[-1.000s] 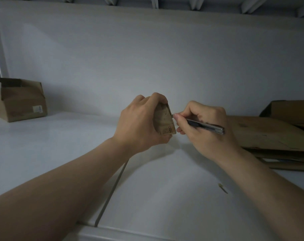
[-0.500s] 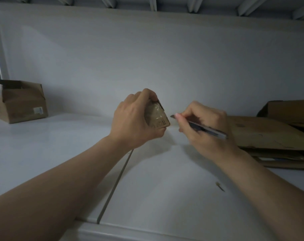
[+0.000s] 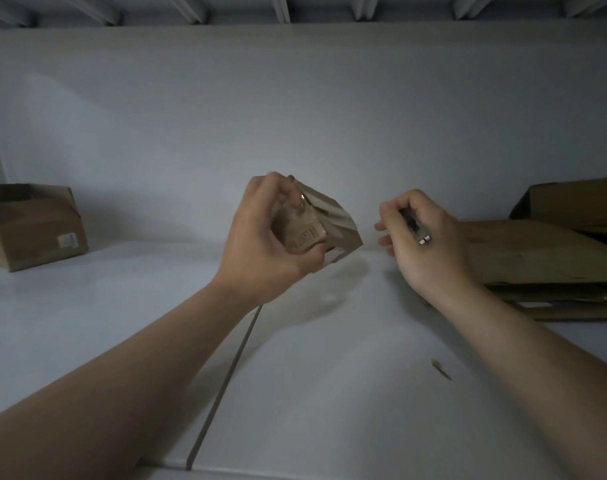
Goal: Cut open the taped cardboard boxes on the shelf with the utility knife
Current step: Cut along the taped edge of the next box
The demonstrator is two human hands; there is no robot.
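Observation:
My left hand (image 3: 260, 244) grips a small brown cardboard box (image 3: 324, 225), lifted above the white shelf (image 3: 122, 306) and tilted, one corner pointing right. The fingers wrap over its top and the thumb presses its near face. My right hand (image 3: 423, 244) holds the utility knife (image 3: 414, 228) in a curled grip, a little to the right of the box and apart from it. The knife's metal end sticks out over the back of the hand; its blade end is hidden by the fingers.
An opened cardboard box (image 3: 32, 225) stands at the shelf's far left. Flattened cardboard (image 3: 537, 251) is stacked at the right, with another box (image 3: 579, 202) behind it. A seam (image 3: 232, 365) splits the shelf surface, and a small scrap (image 3: 440, 368) lies near my right forearm.
The knife tip has left the box edge and my right hand has drawn back to the right. My left hand has lifted and turned the small box.

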